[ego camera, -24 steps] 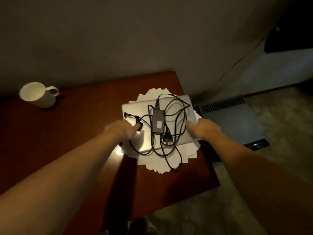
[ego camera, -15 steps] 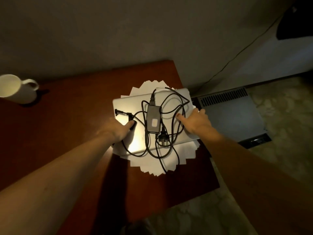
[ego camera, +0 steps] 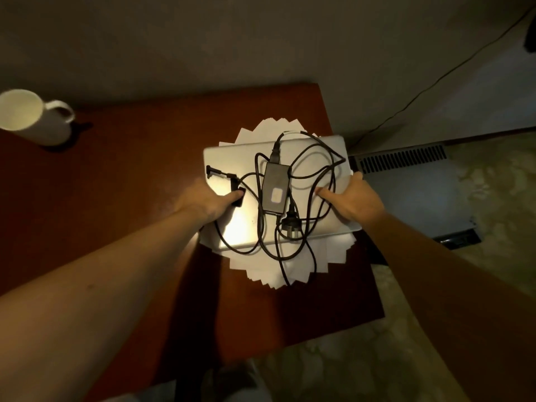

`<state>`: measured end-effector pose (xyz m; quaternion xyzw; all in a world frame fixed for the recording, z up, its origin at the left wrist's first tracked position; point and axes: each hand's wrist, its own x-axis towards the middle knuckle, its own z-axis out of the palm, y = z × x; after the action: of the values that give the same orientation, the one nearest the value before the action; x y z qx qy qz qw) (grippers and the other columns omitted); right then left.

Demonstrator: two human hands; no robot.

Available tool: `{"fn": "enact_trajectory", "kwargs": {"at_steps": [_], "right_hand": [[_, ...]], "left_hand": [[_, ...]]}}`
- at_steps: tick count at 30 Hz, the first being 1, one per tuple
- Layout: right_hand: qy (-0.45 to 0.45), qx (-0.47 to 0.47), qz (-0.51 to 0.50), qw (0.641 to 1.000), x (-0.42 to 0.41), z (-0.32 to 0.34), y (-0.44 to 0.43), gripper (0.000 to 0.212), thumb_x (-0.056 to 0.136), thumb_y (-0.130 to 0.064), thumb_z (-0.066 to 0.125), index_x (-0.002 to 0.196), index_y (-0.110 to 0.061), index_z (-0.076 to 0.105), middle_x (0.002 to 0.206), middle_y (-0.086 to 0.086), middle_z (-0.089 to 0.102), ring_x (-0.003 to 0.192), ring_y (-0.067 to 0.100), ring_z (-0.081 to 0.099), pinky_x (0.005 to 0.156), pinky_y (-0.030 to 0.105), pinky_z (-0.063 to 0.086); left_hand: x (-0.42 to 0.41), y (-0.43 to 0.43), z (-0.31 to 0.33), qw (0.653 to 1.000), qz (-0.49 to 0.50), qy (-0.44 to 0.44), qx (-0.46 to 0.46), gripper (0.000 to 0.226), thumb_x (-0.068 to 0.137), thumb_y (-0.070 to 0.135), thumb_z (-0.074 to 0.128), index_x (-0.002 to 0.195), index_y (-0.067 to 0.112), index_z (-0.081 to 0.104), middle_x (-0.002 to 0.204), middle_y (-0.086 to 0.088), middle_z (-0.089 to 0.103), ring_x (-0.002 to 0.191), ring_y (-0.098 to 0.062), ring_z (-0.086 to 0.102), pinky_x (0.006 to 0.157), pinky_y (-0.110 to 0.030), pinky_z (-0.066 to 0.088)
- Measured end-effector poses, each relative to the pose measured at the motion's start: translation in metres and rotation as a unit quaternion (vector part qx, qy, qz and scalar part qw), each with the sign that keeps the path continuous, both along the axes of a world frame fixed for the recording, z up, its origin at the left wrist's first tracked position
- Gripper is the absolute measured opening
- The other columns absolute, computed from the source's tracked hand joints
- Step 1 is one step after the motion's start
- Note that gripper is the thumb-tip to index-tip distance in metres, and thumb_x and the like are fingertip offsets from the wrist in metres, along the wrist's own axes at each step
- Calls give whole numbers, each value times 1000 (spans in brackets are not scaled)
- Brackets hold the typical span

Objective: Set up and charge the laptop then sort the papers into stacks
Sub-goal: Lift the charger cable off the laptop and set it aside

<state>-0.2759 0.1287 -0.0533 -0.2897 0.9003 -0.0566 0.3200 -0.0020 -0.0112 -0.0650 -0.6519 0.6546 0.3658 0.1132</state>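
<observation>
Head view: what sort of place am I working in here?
Probably a home or small-office corner: a wooden desk against a plain wall, carrying a closed laptop with its charger on loose papers, plus a white mug.

Only one camera here, strapped on the person's head, so you get their own view: facing forward and tipped steeply down over the brown table. It's a wide-angle lens, so the edges bow a bit. Both forearms come in from the bottom corners and meet mid-frame, where the left hand and right hand grip the two sides of the laptop. That spot is near the lens, at the end of the outstretched arms. The top of the frame catches the wall, and a white mug sits at the far left edge. The right side takes in the floor and a vented grey unit.
</observation>
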Motion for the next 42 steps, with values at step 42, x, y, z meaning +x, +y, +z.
{"fn": "enact_trajectory", "kwargs": {"at_steps": [42], "right_hand": [[33, 97, 176, 979, 373, -10, -140, 108, 68, -86, 55, 132, -2, 37, 118, 18, 59, 101, 36, 62, 81, 45, 56]], "left_hand": [[411, -106, -6, 993, -33, -112, -7, 99, 70, 87, 59, 136, 14, 47, 117, -7, 61, 103, -29, 61, 85, -40, 53]]}}
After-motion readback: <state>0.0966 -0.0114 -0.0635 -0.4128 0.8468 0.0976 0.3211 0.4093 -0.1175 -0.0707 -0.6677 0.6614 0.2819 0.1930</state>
